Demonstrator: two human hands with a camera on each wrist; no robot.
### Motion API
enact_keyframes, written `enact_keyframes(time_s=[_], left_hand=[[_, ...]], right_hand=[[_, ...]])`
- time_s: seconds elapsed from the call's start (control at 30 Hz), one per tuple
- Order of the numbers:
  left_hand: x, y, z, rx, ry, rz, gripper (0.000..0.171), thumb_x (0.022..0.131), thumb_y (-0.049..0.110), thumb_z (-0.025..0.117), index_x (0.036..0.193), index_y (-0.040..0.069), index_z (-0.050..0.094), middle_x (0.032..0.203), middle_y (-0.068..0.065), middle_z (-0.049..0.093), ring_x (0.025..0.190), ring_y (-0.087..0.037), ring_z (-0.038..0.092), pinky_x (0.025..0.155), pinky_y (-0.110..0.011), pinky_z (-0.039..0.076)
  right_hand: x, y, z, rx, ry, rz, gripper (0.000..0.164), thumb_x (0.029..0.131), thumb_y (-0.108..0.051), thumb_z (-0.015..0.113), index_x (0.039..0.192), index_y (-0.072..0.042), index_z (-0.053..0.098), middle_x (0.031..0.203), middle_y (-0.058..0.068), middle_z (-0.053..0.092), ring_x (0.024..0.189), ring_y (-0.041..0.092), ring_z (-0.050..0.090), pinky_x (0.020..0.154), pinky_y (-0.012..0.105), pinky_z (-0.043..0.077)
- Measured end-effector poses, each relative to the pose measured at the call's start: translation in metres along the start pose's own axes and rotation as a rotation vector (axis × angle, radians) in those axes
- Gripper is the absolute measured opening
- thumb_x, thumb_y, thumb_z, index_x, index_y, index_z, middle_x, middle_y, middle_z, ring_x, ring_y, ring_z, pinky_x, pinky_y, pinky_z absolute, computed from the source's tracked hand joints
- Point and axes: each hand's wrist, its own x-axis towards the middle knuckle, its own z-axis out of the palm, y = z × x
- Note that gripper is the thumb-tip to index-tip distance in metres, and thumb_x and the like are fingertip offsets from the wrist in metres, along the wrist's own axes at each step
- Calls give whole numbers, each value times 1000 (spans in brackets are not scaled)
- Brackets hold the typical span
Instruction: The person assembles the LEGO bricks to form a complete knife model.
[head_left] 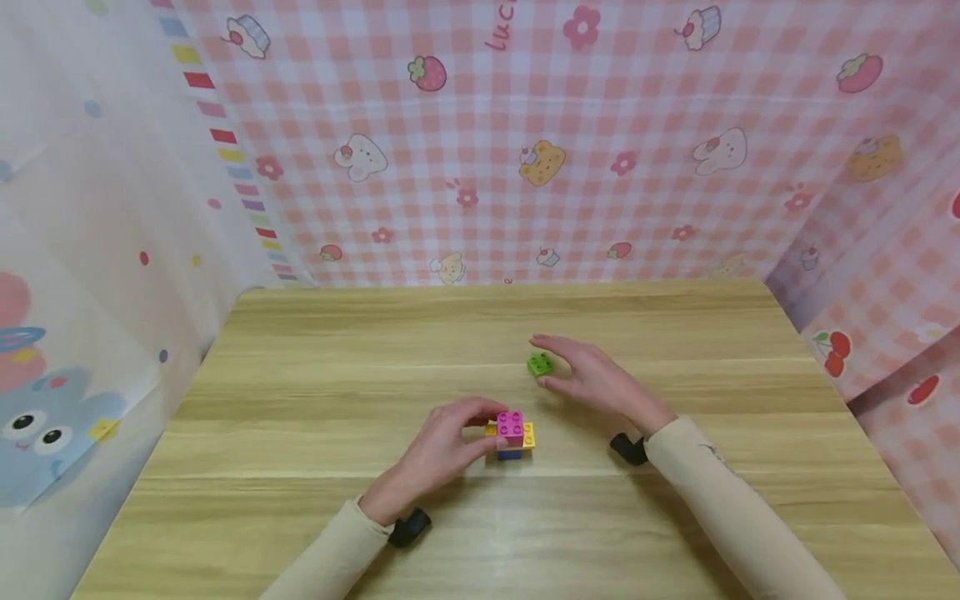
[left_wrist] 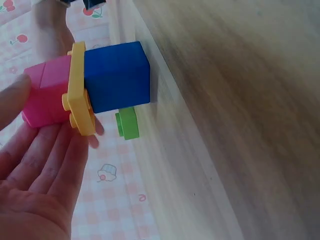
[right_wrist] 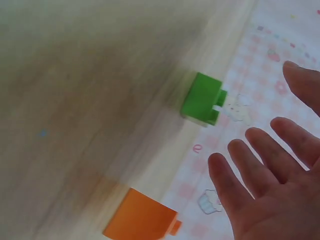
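A small stack stands near the middle of the table: a pink toy brick [head_left: 510, 425] on top, a yellow plate brick [head_left: 529, 436] beneath it, and a blue brick [left_wrist: 117, 77] at the bottom. My left hand [head_left: 450, 437] pinches the pink brick between thumb and fingers. Farther back lies a green brick [head_left: 540, 364] with its studs up. Around it, without visible contact, my right hand [head_left: 592, 375] hovers with fingers spread and nothing held. In the right wrist view an orange brick [right_wrist: 142, 217] rests on the table; from the head it cannot be seen.
The wooden table [head_left: 337, 333] meets a pink checked cloth [head_left: 487, 225] at its back edge. Patterned cloth also hangs along both sides. A black wrist strap piece [head_left: 628, 449] sits at the right cuff, and another [head_left: 409, 528] at the left.
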Motion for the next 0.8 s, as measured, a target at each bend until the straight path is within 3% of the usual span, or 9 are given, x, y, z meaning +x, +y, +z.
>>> enact_keyframes(time_s=[0.23, 0.43, 0.8], left_hand=[[5, 0, 1, 4, 41, 16, 36, 93, 12, 78, 127, 5, 69, 124, -7, 72, 113, -21, 69, 101, -38, 56], [7, 0, 0, -19, 26, -12, 34, 95, 12, 77, 127, 5, 68, 123, -7, 72, 113, -22, 69, 100, -38, 56], [8, -3, -1, -69, 6, -58, 30, 96, 11, 76, 125, 7, 69, 123, -7, 72, 115, -25, 69, 101, -40, 56]], right_hand=[[15, 10, 4, -15, -66, 53, 64, 98, -20, 74, 153, -2, 46, 156, 18, 48, 145, 38, 43, 120, 55, 34], [21, 12, 8, -31, -102, 101, 56, 97, -15, 73, 147, 1, 53, 146, 20, 57, 137, 37, 51, 116, 53, 40], [15, 7, 10, -112, -70, 103, 40, 98, -13, 73, 134, 1, 64, 130, 17, 66, 123, 34, 61, 108, 51, 49]])
